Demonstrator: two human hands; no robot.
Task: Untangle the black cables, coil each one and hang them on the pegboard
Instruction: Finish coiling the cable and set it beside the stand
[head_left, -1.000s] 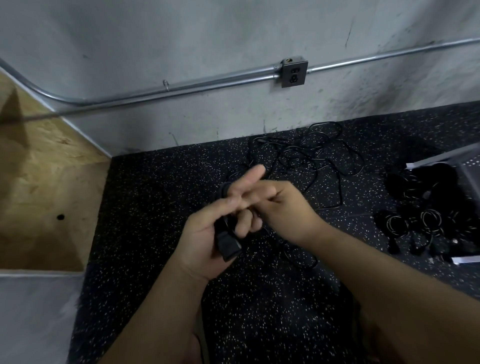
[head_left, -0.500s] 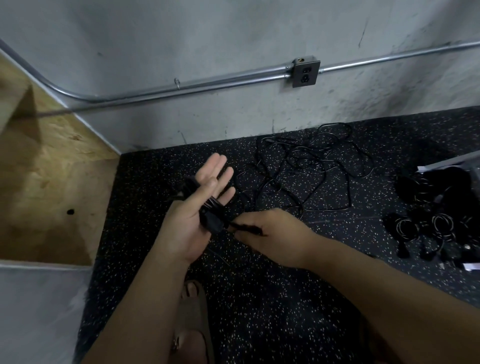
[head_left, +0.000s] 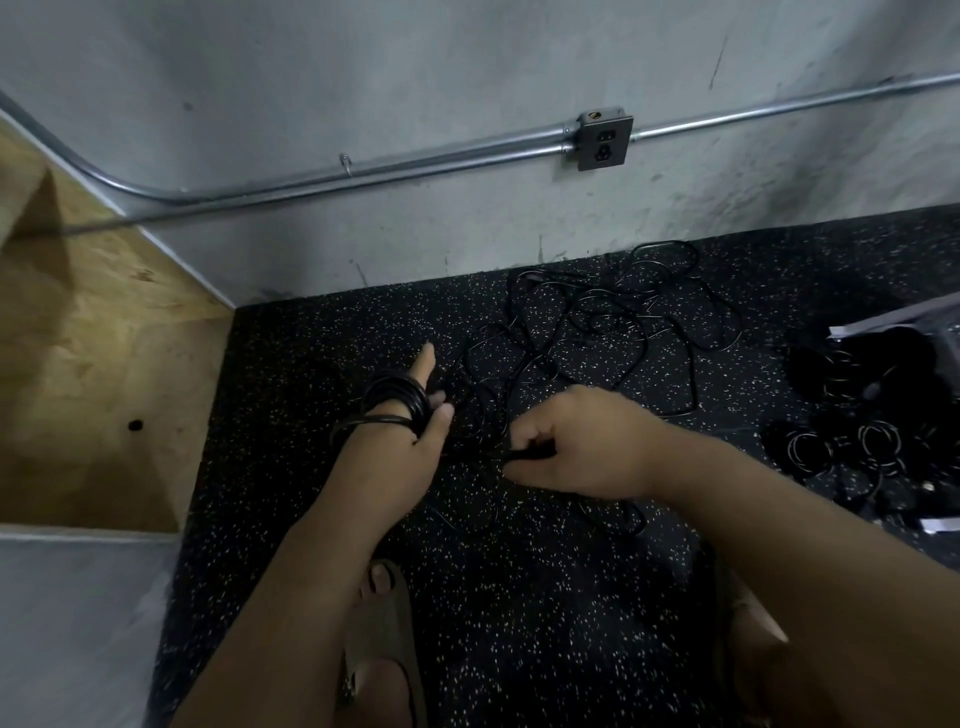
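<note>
Loops of black cable sit wound several times around the fingers of the left hand, low over the floor near the middle of the view. Those fingers are held out fairly straight inside the loops, not closed on them. From the loops a strand of the same cable runs rightward to the right hand, whose thumb and curled fingers pinch it tight. The two hands are near each other but not touching. Just beyond them a loose tangle of black cables sprawls on the black speckled floor, reaching the foot of a grey concrete wall. Off to the right lies a pile of coiled cables. A metal conduit crosses the wall to an outlet box. A plywood panel stands at left, and a sandalled foot shows below the left forearm.
</note>
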